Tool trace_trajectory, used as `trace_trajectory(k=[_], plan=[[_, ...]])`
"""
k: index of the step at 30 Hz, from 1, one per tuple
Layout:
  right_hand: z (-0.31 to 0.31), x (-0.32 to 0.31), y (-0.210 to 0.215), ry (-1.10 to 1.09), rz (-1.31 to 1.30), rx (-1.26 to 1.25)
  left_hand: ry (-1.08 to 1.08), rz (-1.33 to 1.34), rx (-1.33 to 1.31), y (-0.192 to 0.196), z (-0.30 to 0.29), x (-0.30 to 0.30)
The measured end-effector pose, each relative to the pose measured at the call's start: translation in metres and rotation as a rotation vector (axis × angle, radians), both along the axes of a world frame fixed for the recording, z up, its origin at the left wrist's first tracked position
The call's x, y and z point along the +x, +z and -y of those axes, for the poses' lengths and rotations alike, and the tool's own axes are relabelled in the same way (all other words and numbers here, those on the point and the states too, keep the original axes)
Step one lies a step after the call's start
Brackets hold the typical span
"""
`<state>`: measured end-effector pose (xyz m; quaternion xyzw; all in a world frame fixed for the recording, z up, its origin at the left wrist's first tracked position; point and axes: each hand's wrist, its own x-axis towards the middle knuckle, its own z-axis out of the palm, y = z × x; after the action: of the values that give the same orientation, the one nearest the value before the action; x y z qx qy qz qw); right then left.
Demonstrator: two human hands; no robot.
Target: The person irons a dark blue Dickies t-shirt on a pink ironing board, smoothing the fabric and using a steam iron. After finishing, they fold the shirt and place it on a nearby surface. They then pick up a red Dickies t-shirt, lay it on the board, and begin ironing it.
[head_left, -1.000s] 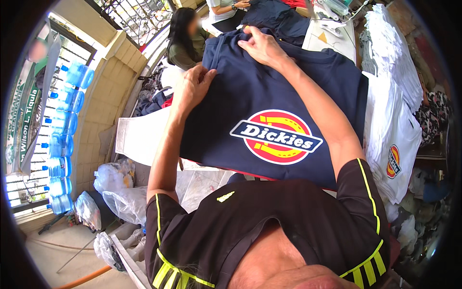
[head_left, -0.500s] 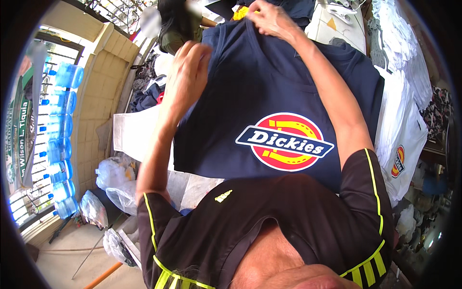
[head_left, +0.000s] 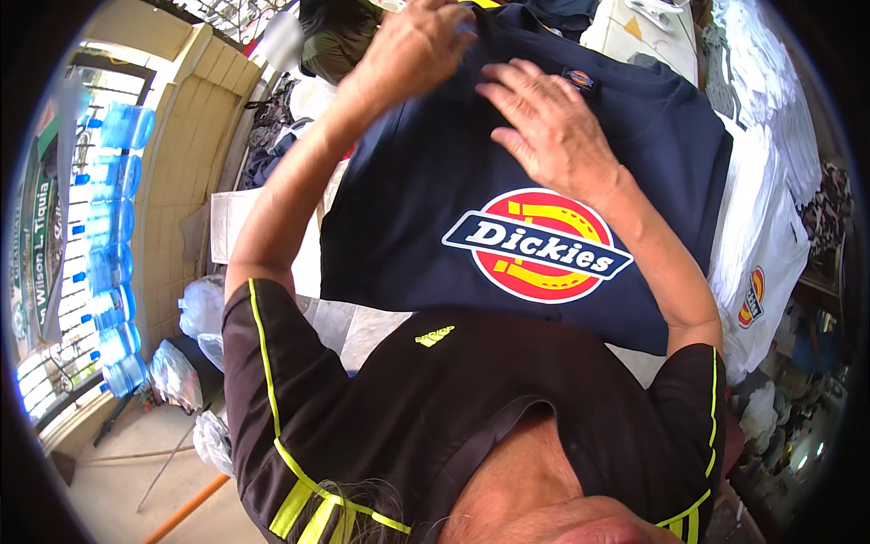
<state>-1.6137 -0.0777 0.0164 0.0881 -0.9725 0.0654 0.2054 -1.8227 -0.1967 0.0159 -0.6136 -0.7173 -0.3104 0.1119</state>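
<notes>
A navy shirt lies spread before me, its lower edge close to my chest. It bears a large red and yellow round emblem with a dark slanted banner. Near its neckline shows a small label. My right hand rests over the upper part of the shirt, palm down, fingers spread and holding nothing. At the shirt's far left corner, my left hand is bent at the fingers and slightly blurred; whether it pinches cloth is hidden.
White garments hang and pile at the right. Several blue water jugs stand along the left window grille. Plastic bags and an orange pole are at the lower left. Dark olive cloth sits beyond my left hand.
My right hand has let go of the far shoulder edge and come nearer, onto the shirt. My left hand has moved up and right. The neck label now shows.
</notes>
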Motion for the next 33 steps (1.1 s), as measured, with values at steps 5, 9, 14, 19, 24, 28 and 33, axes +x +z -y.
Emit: trace_trajectory(k=[5, 9, 14, 19, 24, 28, 33], plan=[[-0.009, 0.011, -0.028, -0.075, 0.082, 0.092, 0.099, -0.123, -0.229, -0.046, 0.008, 0.027], [-0.019, 0.015, -0.022, -0.028, 0.100, -0.137, 0.110, -0.175, -0.398, -0.042, 0.028, -0.027], [-0.056, 0.074, 0.038, -0.190, -0.285, -0.192, 0.156, -0.197, -0.161, 0.002, 0.032, 0.021], [-0.144, 0.100, 0.004, -0.528, -0.196, 0.168, 0.113, -0.159, -0.339, -0.026, 0.016, 0.033], [-0.171, 0.101, -0.026, -0.680, -0.004, 0.271, 0.150, -0.044, -0.392, -0.030, 0.016, 0.031], [-0.192, 0.099, -0.021, -0.616, 0.002, 0.152, -0.036, 0.146, -0.301, -0.046, 0.031, -0.011], [-0.129, 0.138, 0.022, -0.604, -0.162, 0.184, 0.103, 0.421, -0.214, -0.030, 0.114, -0.024]])
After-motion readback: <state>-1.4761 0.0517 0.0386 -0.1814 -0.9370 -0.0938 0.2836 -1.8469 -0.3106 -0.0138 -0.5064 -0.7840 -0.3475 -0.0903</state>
